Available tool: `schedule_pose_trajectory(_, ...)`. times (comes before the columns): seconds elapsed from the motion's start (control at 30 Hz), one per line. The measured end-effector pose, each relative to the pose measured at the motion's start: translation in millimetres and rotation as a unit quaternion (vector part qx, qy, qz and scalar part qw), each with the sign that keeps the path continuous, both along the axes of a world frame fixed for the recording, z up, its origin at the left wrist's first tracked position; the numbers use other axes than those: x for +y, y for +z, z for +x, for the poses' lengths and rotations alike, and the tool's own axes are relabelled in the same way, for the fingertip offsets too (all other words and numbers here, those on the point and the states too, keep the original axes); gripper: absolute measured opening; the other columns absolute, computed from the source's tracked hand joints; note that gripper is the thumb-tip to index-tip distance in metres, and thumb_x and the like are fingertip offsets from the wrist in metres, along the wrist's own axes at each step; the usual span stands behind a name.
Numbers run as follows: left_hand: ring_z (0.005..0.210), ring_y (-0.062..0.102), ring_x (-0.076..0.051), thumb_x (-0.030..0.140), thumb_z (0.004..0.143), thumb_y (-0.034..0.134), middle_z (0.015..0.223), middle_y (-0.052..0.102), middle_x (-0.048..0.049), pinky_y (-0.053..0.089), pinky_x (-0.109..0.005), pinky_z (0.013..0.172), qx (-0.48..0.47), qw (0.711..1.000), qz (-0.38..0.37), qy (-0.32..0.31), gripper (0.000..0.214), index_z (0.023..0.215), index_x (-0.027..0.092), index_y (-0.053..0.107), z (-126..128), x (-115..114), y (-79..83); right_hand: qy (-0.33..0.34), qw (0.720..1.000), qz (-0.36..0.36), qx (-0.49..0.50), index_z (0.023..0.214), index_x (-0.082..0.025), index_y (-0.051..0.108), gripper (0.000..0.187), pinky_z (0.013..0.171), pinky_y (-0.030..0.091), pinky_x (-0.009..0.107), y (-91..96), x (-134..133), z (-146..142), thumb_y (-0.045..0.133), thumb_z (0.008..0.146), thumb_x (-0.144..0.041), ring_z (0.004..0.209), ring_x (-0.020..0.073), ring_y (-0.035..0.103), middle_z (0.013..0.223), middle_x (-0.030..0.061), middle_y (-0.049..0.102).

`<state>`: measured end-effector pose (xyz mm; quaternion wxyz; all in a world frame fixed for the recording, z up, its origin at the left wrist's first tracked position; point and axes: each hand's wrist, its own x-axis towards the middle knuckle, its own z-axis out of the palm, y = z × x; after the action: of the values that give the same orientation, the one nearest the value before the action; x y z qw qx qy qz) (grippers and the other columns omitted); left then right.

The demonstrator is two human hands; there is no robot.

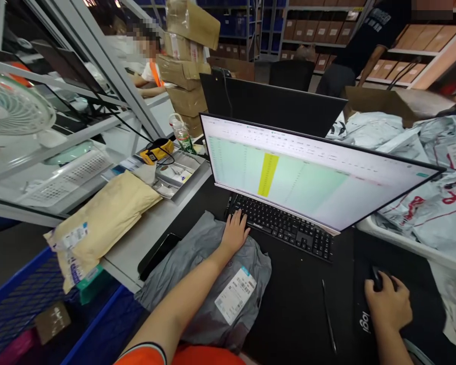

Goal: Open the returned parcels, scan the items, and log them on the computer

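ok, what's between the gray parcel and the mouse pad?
A slim dark stick-like item lies on the black desktop between the gray parcel and mouse pad, head view.

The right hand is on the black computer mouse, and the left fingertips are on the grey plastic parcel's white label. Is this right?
No: the head view shows the left fingertips at the black plastic keyboard. The right hand is on the black computer mouse.

Left: desk fan [7, 104]; tan padded mailer [110, 218] on grey bench [137, 247], one end overhanging blue crate [19, 279]. Open tray [190, 181], yellow device [157, 151] and plastic bottle [184, 136] near stacked taped cartons [186, 73]. Right: white plastic mailers [437, 187] heaped in white bin [403, 240]. Background: two people, one [152, 78] at left, one [368, 43] stooping; brown boxes [329, 31] shelved.
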<state>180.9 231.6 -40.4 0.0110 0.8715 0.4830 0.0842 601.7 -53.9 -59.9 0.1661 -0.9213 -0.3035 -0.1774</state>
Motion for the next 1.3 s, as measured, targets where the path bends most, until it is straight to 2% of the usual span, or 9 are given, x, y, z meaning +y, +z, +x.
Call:
schedule_pose_trajectory(0.2,0.15,0.035,-0.034,0.039,0.1,0.045,0.162,0.036,-0.023,0.027,-0.054,0.123,-0.005,1.0,-0.006,-0.004,0.057,0.148,0.009,0.048,-2,0,0.3,-0.018,1.0,-0.002,0.01,0.121,-0.029,0.071,0.052,0.073,0.047,0.043,-3.3,-3,2,0.064,0.069,-0.035,0.089,0.0295,0.062,0.119,0.0118,0.06)
schedule_pose_trajectory(0.43,0.15,0.035,-0.033,0.039,0.1,0.046,0.162,0.037,-0.0223,0.027,-0.053,0.124,-0.01,1.0,-0.006,-0.005,0.056,0.148,0.01,0.047,-3,-2,0.6,-0.013,1.0,0.013,0.02,0.122,-0.032,0.071,0.051,0.07,0.046,0.047,-2.2,-6,-1,0.063,0.072,-0.042,0.09,0.0331,0.063,0.125,0.0126,0.06)
schedule_pose_trajectory(0.73,0.15,0.035,-0.033,0.039,0.1,0.045,0.162,0.036,-0.0225,0.026,-0.052,0.124,-0.01,1.0,-0.013,-0.003,0.058,0.149,0.01,0.045,-3,-1,-0.4,0.003,1.0,0.019,-0.001,0.123,-0.033,0.07,0.056,0.071,0.046,0.048,3.4,-8,-9,0.063,0.068,-0.035,0.088,0.0329,0.063,0.119,0.0127,0.06)
schedule_pose_trajectory(1.03,0.151,0.033,-0.034,0.041,0.101,0.045,0.162,0.035,-0.0232,0.026,-0.052,0.124,-0.011,1.0,-0.01,-0.006,0.057,0.149,0.009,0.046,-4,-2,-1.1,0.001,1.0,0.006,0.017,0.135,-0.029,0.06,0.065,0.073,0.05,0.05,5.3,-6,-11,0.065,0.072,-0.044,0.096,0.0375,0.064,0.124,0.0157,0.06)
schedule_pose_trajectory(1.17,0.151,0.033,-0.034,0.041,0.101,0.045,0.162,0.034,-0.0232,0.025,-0.052,0.124,-0.01,1.0,-0.011,-0.007,0.058,0.148,0.009,0.046,-4,-1,-2.1,0.026,0.998,-0.034,0.045,0.133,-0.025,0.061,0.06,0.072,0.051,0.049,9.2,-5,-11,0.059,0.08,-0.054,0.109,0.04,0.063,0.13,0.0166,0.061)
schedule_pose_trajectory(1.3,0.152,0.032,-0.033,0.042,0.101,0.044,0.163,0.034,-0.0228,0.025,-0.053,0.124,-0.014,1.0,-0.013,-0.005,0.058,0.149,0.01,0.046,-4,-2,-3.5,0.05,0.998,-0.027,0.037,0.131,-0.025,0.064,0.055,0.078,0.052,0.051,11.2,-4,-12,0.058,0.082,-0.049,0.113,0.0397,0.062,0.132,0.0158,0.061)
